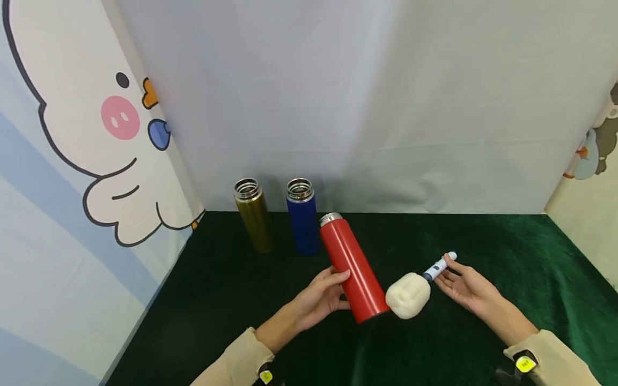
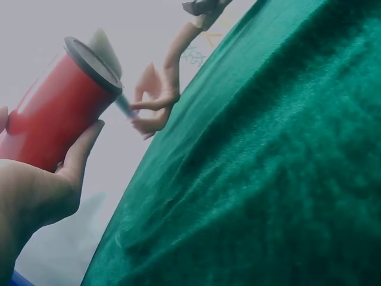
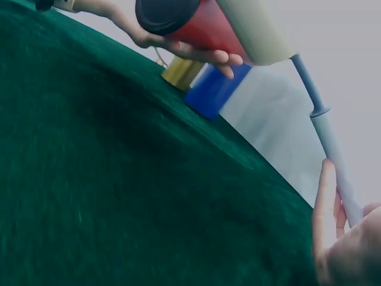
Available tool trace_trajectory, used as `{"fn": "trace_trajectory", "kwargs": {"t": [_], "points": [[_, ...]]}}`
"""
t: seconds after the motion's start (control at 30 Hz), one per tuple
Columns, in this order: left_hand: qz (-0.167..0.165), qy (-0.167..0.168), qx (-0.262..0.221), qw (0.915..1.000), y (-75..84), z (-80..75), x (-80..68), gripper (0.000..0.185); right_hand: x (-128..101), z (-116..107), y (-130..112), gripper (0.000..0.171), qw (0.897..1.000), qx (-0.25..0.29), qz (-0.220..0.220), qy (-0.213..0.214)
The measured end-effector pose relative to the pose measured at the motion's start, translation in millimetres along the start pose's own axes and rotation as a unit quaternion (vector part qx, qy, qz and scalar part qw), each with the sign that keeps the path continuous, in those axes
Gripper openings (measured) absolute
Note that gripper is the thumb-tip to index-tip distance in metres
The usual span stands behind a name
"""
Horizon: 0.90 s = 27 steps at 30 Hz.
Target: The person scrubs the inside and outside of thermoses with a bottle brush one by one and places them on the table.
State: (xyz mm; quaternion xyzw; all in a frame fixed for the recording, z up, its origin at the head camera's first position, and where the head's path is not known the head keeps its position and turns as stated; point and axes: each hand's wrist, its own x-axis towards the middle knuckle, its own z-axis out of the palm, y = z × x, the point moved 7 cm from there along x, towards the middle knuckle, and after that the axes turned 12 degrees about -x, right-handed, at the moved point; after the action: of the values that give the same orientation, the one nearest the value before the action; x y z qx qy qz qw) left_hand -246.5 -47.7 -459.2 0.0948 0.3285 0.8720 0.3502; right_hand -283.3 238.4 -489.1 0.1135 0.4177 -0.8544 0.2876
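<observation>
— Where do I stand with the red flask (image 1: 353, 268)?

— My left hand (image 1: 321, 298) has its grip wrapped round the flask's lower body, holding it tilted above the middle of the worktop (image 1: 507, 252), open steel mouth pointing toward the back edge. My right hand (image 1: 465, 287) pinches the handle of the sponge brush (image 1: 416, 289) between thumb and fingertips; the foam head sits just beside the flask's base, touching or nearly so, I cannot tell which.

— So is the brush inside yet?

— No. I judge the cleaning barely begun: the foam head is at the closed bottom end, not the mouth, so the brush has yet to go in.

— And the others?

— The gold flask (image 1: 253, 215) and blue flask (image 1: 302, 216) stand upright, lids off, side by side near the back edge, apparently untouched.
</observation>
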Motion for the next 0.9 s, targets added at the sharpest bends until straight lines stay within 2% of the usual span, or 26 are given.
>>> {"fn": "trace_trajectory", "kwargs": {"t": [0.1,0.17,0.23,0.33,0.4,0.53,0.67,0.8,0.9], "points": [[0.007,0.002,-0.006,1.0000,3.5,0.1,-0.9,0.061,-3,-12,-8,0.016,0.993,-0.110,-0.043,-0.003],[0.009,0.016,-0.006,0.9998,4.0,1.4,-0.8,0.060,-3,-21,-11,0.023,0.980,-0.188,-0.070,0.011],[0.016,0.035,-0.002,0.9993,3.7,2.2,0.6,0.060,-4,-26,-11,0.044,0.962,-0.255,-0.090,0.032],[0.033,0.056,0.009,0.9979,2.9,2.7,4.1,0.059,-4,-25,-7,0.069,0.948,-0.296,-0.105,0.049],[0.047,0.067,0.019,0.9965,3.5,1.4,6.9,0.060,-4,-17,-5,0.077,0.944,-0.307,-0.114,0.050],[0.078,0.095,0.056,0.9909,8.3,-3.3,11.6,0.062,1,2,-4,0.078,0.939,-0.318,-0.125,0.034],[0.092,0.135,0.094,0.9821,12.8,-7.8,8.0,0.064,1,4,-8,0.082,0.940,-0.316,-0.128,0.024],[0.091,0.156,0.099,0.9786,13.5,-4.7,-3.1,0.071,-6,-11,-14,0.064,0.954,-0.271,-0.125,0.029],[0.107,0.147,0.097,0.9785,14.6,3.4,-7.0,0.075,-6,-16,-13,0.047,0.961,-0.247,-0.124,0.032]]}}
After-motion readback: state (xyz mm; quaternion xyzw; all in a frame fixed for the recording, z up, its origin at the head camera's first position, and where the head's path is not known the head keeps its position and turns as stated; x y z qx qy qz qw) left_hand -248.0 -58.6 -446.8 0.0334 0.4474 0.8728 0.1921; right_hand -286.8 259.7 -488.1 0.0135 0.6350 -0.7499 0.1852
